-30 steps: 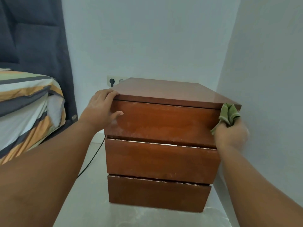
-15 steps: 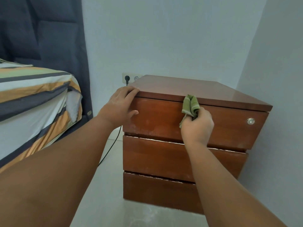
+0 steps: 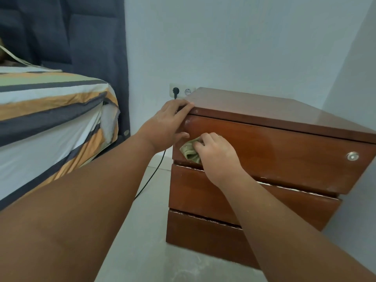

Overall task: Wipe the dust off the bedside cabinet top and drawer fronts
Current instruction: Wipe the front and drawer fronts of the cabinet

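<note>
A brown wooden bedside cabinet (image 3: 264, 151) was seen standing on a pale tiled floor (image 3: 142, 251), set into the corner of two white walls, its right side close to the side wall (image 3: 358, 78). A crumpled green cloth (image 3: 189, 152) was pressed against the lower left part of the top drawer front (image 3: 274, 151), clamped under the curled fingers of the right hand (image 3: 215, 157). The left hand (image 3: 168, 125) was closed over the cabinet's front left corner, fingers laid along the edge of the cabinet top (image 3: 264, 106) and thumb resting on the drawer front, just beside the cloth. A round metal lock (image 3: 352, 156) was visible near the right end of the top drawer front, well apart from the cloth. Pale chipped edging was visible along the gaps above the middle drawer front (image 3: 193, 192) and the bottom drawer front (image 3: 199, 235), both partly covered by the right forearm. Behind the cabinet's left rear corner, a white double wall socket (image 3: 182, 90) was partly hidden by it, with a black plug (image 3: 175, 91) inserted; a black cable (image 3: 151, 176) was trailed down past the left hand to the floor. To the left, a bed (image 3: 50, 123) with a striped sheet in orange, grey and white was pushed against a dark padded headboard (image 3: 81, 37), leaving a narrow strip of floor between bed and cabinet.
</note>
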